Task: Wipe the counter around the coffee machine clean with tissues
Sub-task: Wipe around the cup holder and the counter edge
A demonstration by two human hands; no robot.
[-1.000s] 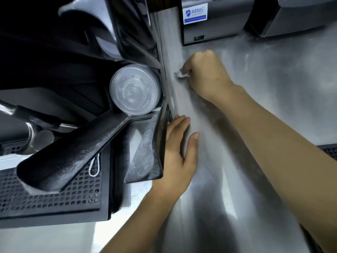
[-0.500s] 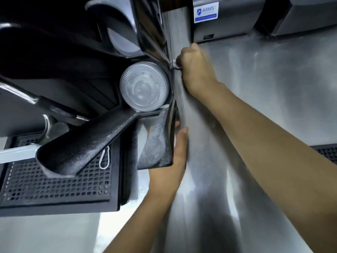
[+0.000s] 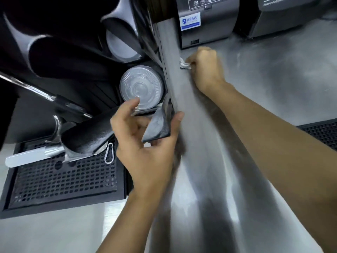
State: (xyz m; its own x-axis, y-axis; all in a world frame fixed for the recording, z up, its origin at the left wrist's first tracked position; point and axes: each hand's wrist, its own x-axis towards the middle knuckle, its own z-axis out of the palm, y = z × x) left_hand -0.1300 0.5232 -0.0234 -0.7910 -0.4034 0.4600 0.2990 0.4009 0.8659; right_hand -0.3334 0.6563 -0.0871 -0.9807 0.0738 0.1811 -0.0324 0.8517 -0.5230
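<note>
1. Head view: the right hand (image 3: 206, 70) is clenched round a crumpled white tissue (image 3: 185, 65), and presses it against the grey side panel of the coffee machine (image 3: 173, 83), low down where the panel meets the steel desk (image 3: 273, 79).
2. The tissue sticks out from the thumb side of the fist, touching the panel, just in front of a black appliance (image 3: 209, 33) that bears a blue and white "ARMS" sticker (image 3: 190, 21).
3. The left hand (image 3: 145, 148) is at the machine's front corner, its fingers spread and bent to either side of a black angled corner piece (image 3: 157, 127). The thumb lies on the side towards the panel and the other fingers on the far side. The hand is blurred, so I cannot tell whether it grips the piece or only cups it.
4. A clear round plastic lid (image 3: 141, 86) sits just above the left fingertips.
5. Left of the hand, a black chute (image 3: 85, 136) hangs over a perforated black drip tray (image 3: 63, 178), with a small metal carabiner (image 3: 109, 153) beside it.
6. A second black grate (image 3: 322, 132) lies at the right edge, behind the right forearm.
</note>
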